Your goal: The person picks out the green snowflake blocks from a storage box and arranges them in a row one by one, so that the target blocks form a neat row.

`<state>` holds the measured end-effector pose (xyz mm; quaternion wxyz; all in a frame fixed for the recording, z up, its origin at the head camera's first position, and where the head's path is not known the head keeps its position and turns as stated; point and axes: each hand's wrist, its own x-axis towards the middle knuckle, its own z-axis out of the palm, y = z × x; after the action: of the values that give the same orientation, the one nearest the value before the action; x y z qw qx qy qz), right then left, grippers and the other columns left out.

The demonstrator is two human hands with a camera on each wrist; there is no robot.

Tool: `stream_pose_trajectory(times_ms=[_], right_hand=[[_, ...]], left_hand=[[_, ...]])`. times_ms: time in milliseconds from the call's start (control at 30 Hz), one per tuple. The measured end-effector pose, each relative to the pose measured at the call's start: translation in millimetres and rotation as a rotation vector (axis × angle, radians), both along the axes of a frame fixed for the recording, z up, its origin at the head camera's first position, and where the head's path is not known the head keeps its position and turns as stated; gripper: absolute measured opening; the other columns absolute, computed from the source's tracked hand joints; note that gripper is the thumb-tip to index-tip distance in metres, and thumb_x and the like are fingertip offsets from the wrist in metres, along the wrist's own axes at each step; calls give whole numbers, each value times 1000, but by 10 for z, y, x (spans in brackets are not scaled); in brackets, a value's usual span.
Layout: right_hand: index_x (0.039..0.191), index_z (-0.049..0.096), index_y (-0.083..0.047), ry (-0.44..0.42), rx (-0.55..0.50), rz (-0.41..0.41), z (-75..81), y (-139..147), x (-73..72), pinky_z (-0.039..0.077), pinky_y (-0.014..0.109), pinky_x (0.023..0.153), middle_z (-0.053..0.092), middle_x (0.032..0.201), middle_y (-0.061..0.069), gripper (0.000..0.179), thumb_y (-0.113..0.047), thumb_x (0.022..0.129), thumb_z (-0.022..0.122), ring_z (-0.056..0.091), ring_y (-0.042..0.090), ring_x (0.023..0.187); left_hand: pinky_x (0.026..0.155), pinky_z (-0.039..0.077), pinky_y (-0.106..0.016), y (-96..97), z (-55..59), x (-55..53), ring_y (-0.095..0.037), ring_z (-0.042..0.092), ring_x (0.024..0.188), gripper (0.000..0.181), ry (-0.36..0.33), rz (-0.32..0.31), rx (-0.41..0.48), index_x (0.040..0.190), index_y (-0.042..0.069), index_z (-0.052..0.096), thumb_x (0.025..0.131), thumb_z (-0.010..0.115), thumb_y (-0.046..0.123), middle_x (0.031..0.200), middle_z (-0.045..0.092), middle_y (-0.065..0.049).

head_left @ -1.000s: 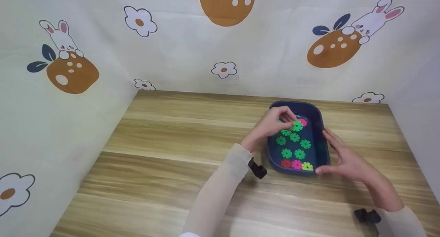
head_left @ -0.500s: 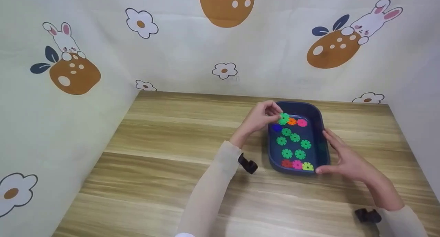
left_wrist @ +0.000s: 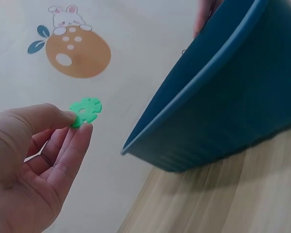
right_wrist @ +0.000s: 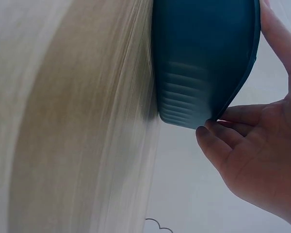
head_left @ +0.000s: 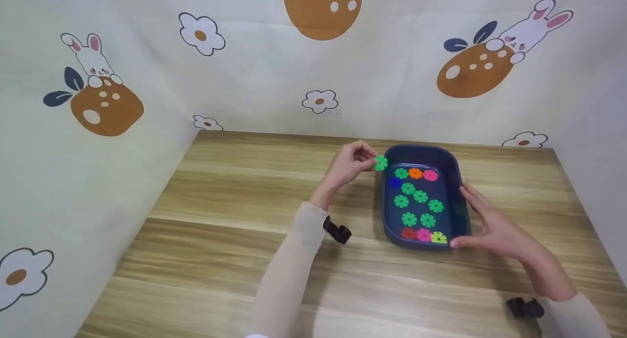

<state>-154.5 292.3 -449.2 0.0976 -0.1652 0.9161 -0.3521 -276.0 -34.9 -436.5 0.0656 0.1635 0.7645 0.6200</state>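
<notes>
Head view: your left grip (head_left: pixel 342 167) pinches a green disc (head_left: pixel 380 162) by the far left corner of the tray (head_left: pixel 421 154), near the right edge of the worktop (head_left: pixel 235 181); a faint backdrop mark (head_left: pixel 336 113) is too small to read. Left wrist: slotted rim, pierced centre. Right wrist: your right grip (right_wrist: pixel 262 155) holds the tray.

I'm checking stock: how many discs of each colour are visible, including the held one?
Green discs: 8 (one held)
Pink discs: 2
Orange disc: 1
Blue disc: 1
Red disc: 1
Yellow disc: 1
Total: 14
</notes>
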Motion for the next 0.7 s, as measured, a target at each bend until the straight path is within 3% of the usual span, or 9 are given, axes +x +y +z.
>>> stream_pose_trajectory(times_ms=[233, 700], right_hand=[[159, 13, -2, -11, -10, -1, -19, 0, -8, 24, 76, 108, 10, 165, 26, 120, -36, 71, 89, 18, 55, 146], [159, 13, -3, -28, -2, -8, -11, -5, -7, 24, 75, 109, 9, 166, 24, 120, -39, 73, 88, 17, 54, 147]], left_hand=[[77, 61, -27, -185, -123, -50, -6, 61, 74, 13, -15, 44, 46, 101, -10, 63, 89, 62, -7, 87, 65, -3], [71, 57, -19, -395, -426, -81, -5, 59, 74, 14, -69, 145, -10, 101, -9, 64, 88, 63, -7, 86, 64, -3]])
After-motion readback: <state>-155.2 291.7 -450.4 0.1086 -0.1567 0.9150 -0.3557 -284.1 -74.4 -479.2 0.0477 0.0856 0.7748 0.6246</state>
